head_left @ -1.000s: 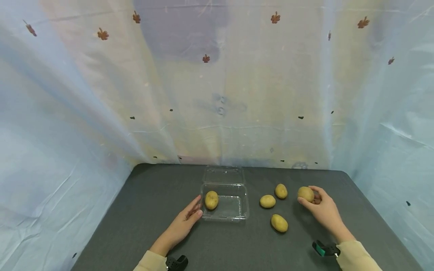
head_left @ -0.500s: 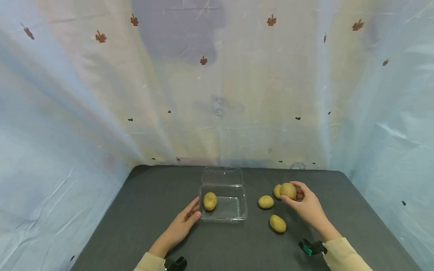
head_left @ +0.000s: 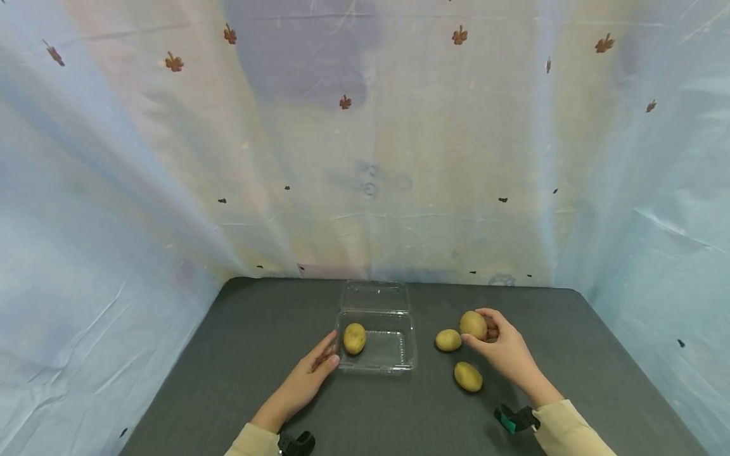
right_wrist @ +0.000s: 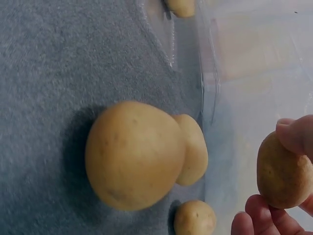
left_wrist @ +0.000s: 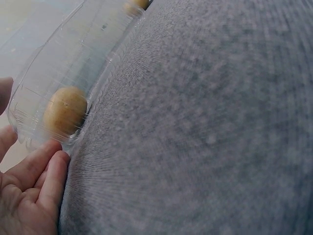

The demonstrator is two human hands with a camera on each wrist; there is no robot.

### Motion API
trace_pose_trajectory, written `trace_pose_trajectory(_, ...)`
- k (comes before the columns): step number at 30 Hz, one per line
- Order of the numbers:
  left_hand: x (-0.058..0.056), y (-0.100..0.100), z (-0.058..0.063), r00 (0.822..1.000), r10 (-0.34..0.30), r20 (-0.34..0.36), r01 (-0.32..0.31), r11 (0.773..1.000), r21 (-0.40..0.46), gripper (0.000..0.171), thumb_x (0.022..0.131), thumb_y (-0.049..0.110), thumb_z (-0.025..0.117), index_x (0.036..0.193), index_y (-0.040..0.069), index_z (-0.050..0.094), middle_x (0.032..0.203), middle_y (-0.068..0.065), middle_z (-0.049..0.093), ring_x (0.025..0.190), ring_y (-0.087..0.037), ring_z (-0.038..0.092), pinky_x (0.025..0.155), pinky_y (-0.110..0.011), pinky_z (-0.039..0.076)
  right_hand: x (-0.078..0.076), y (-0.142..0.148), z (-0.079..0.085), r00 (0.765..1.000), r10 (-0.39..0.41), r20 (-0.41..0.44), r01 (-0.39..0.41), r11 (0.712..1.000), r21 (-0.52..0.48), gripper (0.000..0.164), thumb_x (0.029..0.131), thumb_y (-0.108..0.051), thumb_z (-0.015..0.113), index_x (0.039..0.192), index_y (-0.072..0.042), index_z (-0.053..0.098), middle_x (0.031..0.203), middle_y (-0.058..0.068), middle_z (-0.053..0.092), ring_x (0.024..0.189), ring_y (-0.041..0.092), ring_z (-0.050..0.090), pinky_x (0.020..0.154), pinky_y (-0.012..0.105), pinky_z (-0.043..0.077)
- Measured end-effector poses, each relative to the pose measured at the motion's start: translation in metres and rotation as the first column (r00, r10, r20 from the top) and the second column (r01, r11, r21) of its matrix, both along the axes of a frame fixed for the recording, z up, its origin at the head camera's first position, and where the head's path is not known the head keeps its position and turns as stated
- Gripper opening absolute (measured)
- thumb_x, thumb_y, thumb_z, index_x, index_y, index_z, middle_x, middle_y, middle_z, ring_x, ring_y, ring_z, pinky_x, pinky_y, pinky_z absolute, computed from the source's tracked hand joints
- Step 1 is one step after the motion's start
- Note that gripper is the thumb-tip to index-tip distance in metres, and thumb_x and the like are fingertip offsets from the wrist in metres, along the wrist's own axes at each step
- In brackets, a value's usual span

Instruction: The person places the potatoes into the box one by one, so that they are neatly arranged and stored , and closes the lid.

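Nearest on the worktop (head_left: 256, 335) lies a loose potato (head_left: 468, 377); the left hand (head_left: 303, 380), fingers relaxed, touches the clear container (head_left: 388, 348) (one potato (head_left: 355, 339) inside); the right hand (head_left: 504, 353) pinches a raised potato (head_left: 473, 325). Likely a carrying step, calling for height over the container's wall.

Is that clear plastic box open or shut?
Open: the lid is folded back on the far side of the box, leaving the potato inside uncovered.
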State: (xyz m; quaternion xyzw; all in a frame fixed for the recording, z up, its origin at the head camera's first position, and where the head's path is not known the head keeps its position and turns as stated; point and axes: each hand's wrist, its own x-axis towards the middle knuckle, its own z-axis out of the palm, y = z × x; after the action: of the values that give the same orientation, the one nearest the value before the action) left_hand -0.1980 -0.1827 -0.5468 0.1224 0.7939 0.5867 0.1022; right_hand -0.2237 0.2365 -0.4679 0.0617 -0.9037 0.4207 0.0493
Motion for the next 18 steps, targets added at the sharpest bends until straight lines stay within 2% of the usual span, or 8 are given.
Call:
trace_pose_trajectory(10, 0.001, 0.000, 0.001, 1.000, -0.004, -0.001, 0.004, 1.000, 0.002, 0.058, 0.103, 0.038, 0.047, 0.154, 0.035, 0.020, 0.152, -0.008, 0.035, 0.140, -0.026, 0.032, 0.110, -0.052, 0.028, -0.001, -0.019, 0.001, 0.999, 0.037, -0.016, -0.037, 0.999, -0.031, 0.069, 0.085, -0.038, 0.076, 0.140, -0.013, 0.043, 0.120, 0.014, 0.057, 0.093, 0.023, 0.059, 0.071, 0.033, 0.053)
trace_pose_trajectory(18, -0.001, 0.001, -0.002, 1.000, 0.000, -0.009, 0.000, 1.000, 0.009, 0.058, 0.103, 0.037, 0.048, 0.154, 0.035, 0.021, 0.152, -0.009, 0.035, 0.140, -0.027, 0.031, 0.110, -0.053, 0.029, -0.003, -0.039, 0.001, 0.999, 0.049, -0.002, -0.049, 0.996, -0.068, 0.065, 0.083, -0.034, 0.078, 0.137, -0.019, 0.045, 0.120, 0.012, 0.055, 0.092, 0.020, 0.059, 0.071, 0.033, 0.052)
